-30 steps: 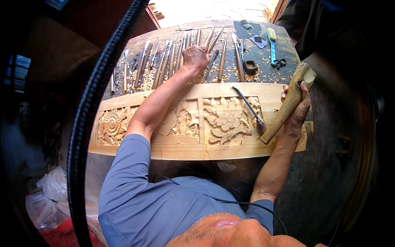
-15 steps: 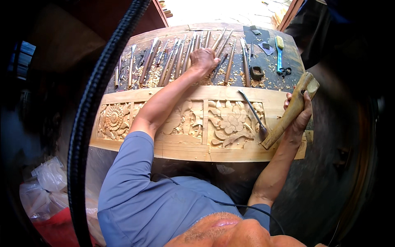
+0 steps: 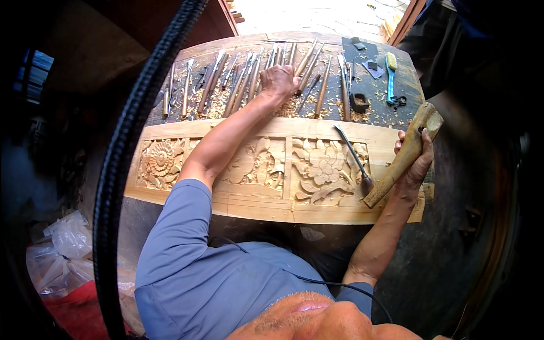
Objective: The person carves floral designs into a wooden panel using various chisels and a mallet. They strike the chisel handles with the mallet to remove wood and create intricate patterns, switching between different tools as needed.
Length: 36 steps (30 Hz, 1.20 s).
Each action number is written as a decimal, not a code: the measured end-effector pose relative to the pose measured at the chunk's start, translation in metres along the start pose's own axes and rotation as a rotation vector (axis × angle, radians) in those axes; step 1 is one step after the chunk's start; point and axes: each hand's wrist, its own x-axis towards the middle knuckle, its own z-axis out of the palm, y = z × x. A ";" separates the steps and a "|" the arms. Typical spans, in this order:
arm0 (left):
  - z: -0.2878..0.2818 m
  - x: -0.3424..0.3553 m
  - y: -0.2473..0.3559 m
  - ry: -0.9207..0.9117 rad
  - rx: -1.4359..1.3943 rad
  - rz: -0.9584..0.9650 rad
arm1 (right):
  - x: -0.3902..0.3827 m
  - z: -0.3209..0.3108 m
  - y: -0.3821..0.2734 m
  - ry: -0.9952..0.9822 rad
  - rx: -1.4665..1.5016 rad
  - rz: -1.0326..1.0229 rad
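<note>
My left hand reaches across to a row of carving chisels on the far side of the bench. Its fingers are curled downward among the wooden handles; what they grip is hidden. My right hand is closed round a pale wooden mallet, tilted with its narrow end down at the carved panel. Flowers and leaves stand in relief in the panel's framed sections. One dark-handled chisel lies across the right flower section, its handle close to the mallet's narrow end.
Wood shavings are scattered among the tools. At the bench's far right lie a blue-handled brush, a small dark block-like holder and a grey sheet. A black braided cable crosses the left side. Plastic bags lie at lower left.
The view has shifted slightly, so bench, panel and tools appear a little farther right. My left hand sits slightly farther left along the chisel row. My right hand still grips the mallet.
</note>
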 end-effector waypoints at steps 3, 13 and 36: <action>0.003 -0.002 -0.001 -0.035 -0.061 -0.019 | 0.001 -0.001 0.001 -0.004 -0.003 0.001; -0.009 0.001 -0.035 0.057 -0.002 0.019 | -0.003 0.002 -0.001 -0.007 -0.028 0.014; 0.007 0.001 -0.041 0.010 -0.052 0.212 | 0.006 -0.013 0.005 -0.068 -0.025 0.046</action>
